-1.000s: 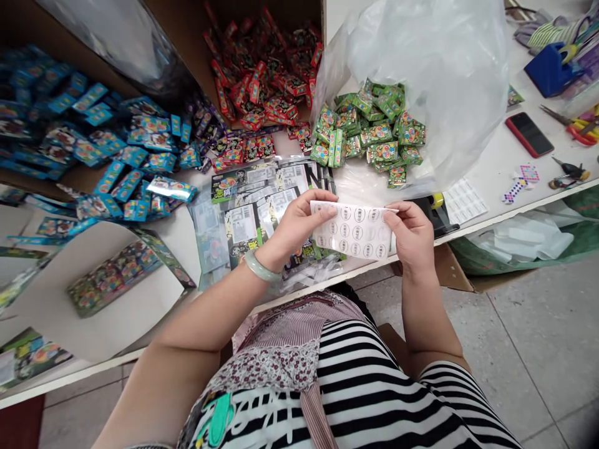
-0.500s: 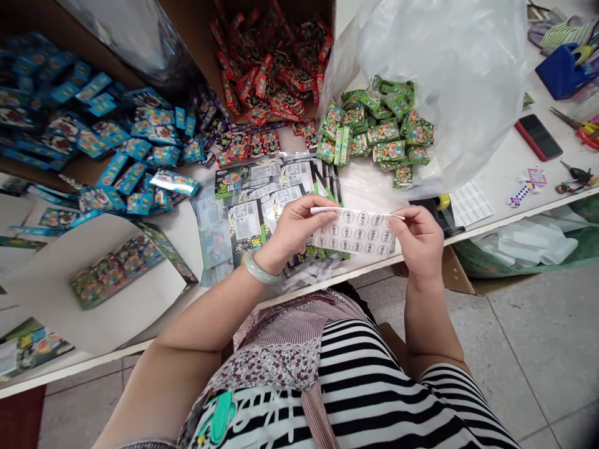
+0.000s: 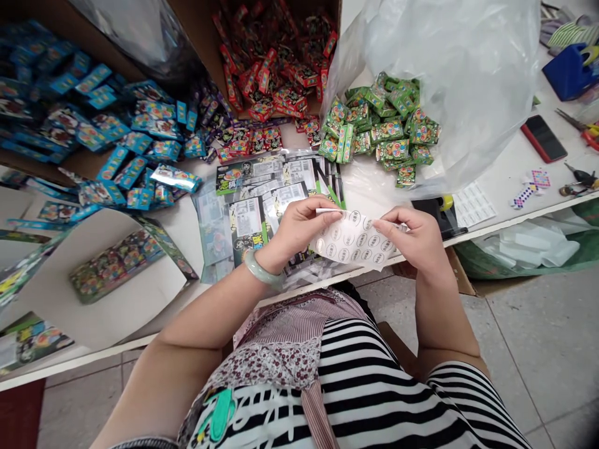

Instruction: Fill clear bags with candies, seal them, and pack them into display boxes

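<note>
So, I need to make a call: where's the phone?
In the head view, the phone lies on the white table at the far right, on the person's right, beside the clear plastic bag and below the blue holder.

The left hand (image 3: pixel 299 229) and right hand (image 3: pixel 412 240) pinched close together, fingers bent, the left forearm (image 3: pixel 210 305) and right forearm (image 3: pixel 435 312) angling inward.

Sticker sheet (image 3: pixel 353 238) text unreadably small
</note>
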A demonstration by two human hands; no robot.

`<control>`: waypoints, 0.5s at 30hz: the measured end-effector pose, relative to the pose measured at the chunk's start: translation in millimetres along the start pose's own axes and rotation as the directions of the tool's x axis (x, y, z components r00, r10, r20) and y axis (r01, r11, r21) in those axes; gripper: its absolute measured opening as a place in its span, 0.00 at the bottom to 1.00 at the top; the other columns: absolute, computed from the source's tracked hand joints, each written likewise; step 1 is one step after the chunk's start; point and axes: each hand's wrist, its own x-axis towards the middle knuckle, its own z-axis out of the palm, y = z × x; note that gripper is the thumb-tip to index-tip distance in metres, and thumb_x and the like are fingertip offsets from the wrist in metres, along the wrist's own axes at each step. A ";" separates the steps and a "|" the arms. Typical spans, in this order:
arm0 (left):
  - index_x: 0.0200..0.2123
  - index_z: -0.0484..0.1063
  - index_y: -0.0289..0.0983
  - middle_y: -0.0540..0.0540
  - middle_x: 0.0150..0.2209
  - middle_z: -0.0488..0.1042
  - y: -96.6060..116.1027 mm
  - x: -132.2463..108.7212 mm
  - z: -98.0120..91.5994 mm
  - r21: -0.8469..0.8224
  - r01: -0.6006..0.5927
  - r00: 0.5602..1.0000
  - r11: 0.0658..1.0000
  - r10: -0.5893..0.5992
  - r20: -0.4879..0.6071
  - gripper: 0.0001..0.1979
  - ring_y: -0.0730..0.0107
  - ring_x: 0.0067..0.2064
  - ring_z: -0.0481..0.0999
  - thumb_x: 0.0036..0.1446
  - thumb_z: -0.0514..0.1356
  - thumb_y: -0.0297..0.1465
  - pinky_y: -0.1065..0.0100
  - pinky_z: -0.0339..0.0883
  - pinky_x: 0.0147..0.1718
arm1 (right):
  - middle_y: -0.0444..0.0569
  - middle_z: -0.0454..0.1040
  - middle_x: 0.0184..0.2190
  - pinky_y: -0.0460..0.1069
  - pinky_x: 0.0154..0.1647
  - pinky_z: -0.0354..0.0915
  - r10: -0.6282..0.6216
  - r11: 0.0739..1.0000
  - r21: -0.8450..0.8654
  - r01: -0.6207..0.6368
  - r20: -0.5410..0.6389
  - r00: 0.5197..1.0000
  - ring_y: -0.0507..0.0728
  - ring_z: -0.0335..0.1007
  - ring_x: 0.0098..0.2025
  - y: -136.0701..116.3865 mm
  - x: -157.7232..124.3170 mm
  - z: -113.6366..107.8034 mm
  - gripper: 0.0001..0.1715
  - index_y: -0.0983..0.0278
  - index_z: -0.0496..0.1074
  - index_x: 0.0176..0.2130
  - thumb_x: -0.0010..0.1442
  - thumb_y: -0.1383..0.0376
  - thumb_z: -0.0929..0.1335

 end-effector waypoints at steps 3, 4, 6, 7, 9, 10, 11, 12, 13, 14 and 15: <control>0.27 0.80 0.39 0.48 0.29 0.77 0.8 -1.1 -0.8 -0.006 0.053 0.999 0.999 -0.053 -0.006 0.12 0.71 0.32 0.73 0.49 0.72 0.41 0.69 0.67 0.32 | 0.43 0.76 0.23 0.48 0.26 0.64 0.030 0.999 0.034 -0.030 -0.015 0.999 0.53 0.69 0.25 -1.7 -1.6 -1.2 0.09 0.61 0.77 0.25 0.53 0.60 0.75; 0.28 0.80 0.39 0.48 0.29 0.78 1.8 -1.5 -1.0 -0.006 0.061 0.998 0.998 -0.061 0.005 0.12 0.71 0.32 0.74 0.49 0.72 0.41 0.69 0.67 0.31 | 0.43 0.77 0.23 0.48 0.26 0.65 0.045 0.998 0.042 -0.044 -0.022 0.999 0.53 0.69 0.25 -1.8 -2.0 -1.5 0.10 0.61 0.77 0.26 0.52 0.59 0.76; 0.30 0.81 0.39 0.48 0.31 0.78 4.1 -2.2 -1.1 -0.008 0.071 0.997 0.997 -0.071 0.029 0.12 0.71 0.32 0.74 0.48 0.72 0.41 0.70 0.67 0.31 | 0.43 0.77 0.24 0.47 0.25 0.65 0.069 0.997 0.046 -0.068 -0.031 0.997 0.53 0.70 0.25 -1.9 -2.4 -1.5 0.10 0.61 0.77 0.26 0.51 0.58 0.76; 0.30 0.81 0.39 0.48 0.31 0.78 4.9 -2.4 -1.0 -0.011 0.077 0.997 0.997 -0.077 0.032 0.12 0.71 0.32 0.74 0.47 0.73 0.41 0.70 0.67 0.31 | 0.43 0.77 0.24 0.47 0.25 0.65 0.073 0.996 0.044 -0.072 -0.034 0.997 0.53 0.70 0.26 -1.9 -2.3 -1.3 0.10 0.61 0.77 0.27 0.50 0.58 0.77; 0.30 0.80 0.39 0.48 0.31 0.78 5.3 -2.8 -0.4 -0.021 0.097 0.995 0.995 -0.097 0.023 0.12 0.71 0.31 0.74 0.47 0.73 0.41 0.70 0.66 0.30 | 0.43 0.77 0.24 0.47 0.26 0.66 0.064 0.997 0.035 -0.063 -0.033 0.997 0.53 0.70 0.26 -1.6 -1.8 -0.5 0.10 0.61 0.76 0.27 0.50 0.59 0.77; 0.29 0.80 0.39 0.48 0.30 0.77 4.7 -2.9 0.0 -0.029 0.112 0.994 0.993 -0.111 0.010 0.13 0.72 0.31 0.73 0.46 0.73 0.41 0.71 0.66 0.29 | 0.43 0.77 0.24 0.47 0.26 0.66 0.058 0.998 0.031 -0.057 -0.029 0.998 0.52 0.70 0.26 -1.4 -1.4 0.0 0.09 0.61 0.76 0.26 0.50 0.60 0.76; 0.29 0.80 0.39 0.49 0.30 0.77 3.7 -3.0 0.4 -0.037 0.130 0.992 0.991 -0.130 -0.004 0.14 0.72 0.30 0.73 0.46 0.73 0.42 0.71 0.65 0.28 | 0.42 0.76 0.23 0.47 0.26 0.66 0.055 0.998 0.028 -0.054 -0.022 0.998 0.52 0.69 0.26 -1.1 -1.1 0.5 0.10 0.61 0.75 0.26 0.51 0.60 0.76; 0.29 0.79 0.38 0.49 0.29 0.76 2.3 -3.1 0.8 -0.043 0.151 0.988 0.988 -0.152 -0.016 0.15 0.72 0.30 0.72 0.45 0.73 0.43 0.71 0.65 0.27 | 0.42 0.76 0.23 0.47 0.26 0.66 0.055 0.998 0.026 -0.054 -0.016 0.998 0.52 0.69 0.25 -0.7 -0.8 0.9 0.10 0.61 0.75 0.25 0.51 0.60 0.76; 0.29 0.79 0.38 0.49 0.28 0.76 0.9 -3.2 1.2 -0.049 0.174 0.984 0.983 -0.176 -0.025 0.15 0.72 0.29 0.71 0.45 0.73 0.43 0.71 0.64 0.27 | 0.42 0.76 0.23 0.47 0.26 0.65 0.059 0.998 0.026 -0.058 -0.010 0.998 0.52 0.69 0.25 -0.2 -0.7 1.2 0.10 0.61 0.74 0.25 0.52 0.59 0.75; 0.29 0.79 0.38 0.50 0.28 0.76 -0.5 -3.2 1.4 -0.056 0.196 0.980 0.979 -0.198 -0.032 0.16 0.73 0.28 0.71 0.44 0.73 0.44 0.71 0.64 0.26 | 0.42 0.75 0.22 0.47 0.25 0.65 0.063 0.998 0.026 -0.063 -0.005 0.998 0.52 0.69 0.25 0.4 -0.7 1.4 0.11 0.61 0.74 0.25 0.52 0.59 0.75; 0.28 0.78 0.38 0.50 0.27 0.75 -1.8 -3.2 1.6 -0.062 0.212 0.976 0.975 -0.214 -0.036 0.17 0.73 0.27 0.70 0.44 0.73 0.45 0.71 0.63 0.25 | 0.42 0.75 0.22 0.47 0.25 0.65 0.067 0.997 0.026 -0.067 -0.002 0.998 0.52 0.68 0.25 1.1 -0.8 1.3 0.11 0.61 0.74 0.25 0.52 0.59 0.75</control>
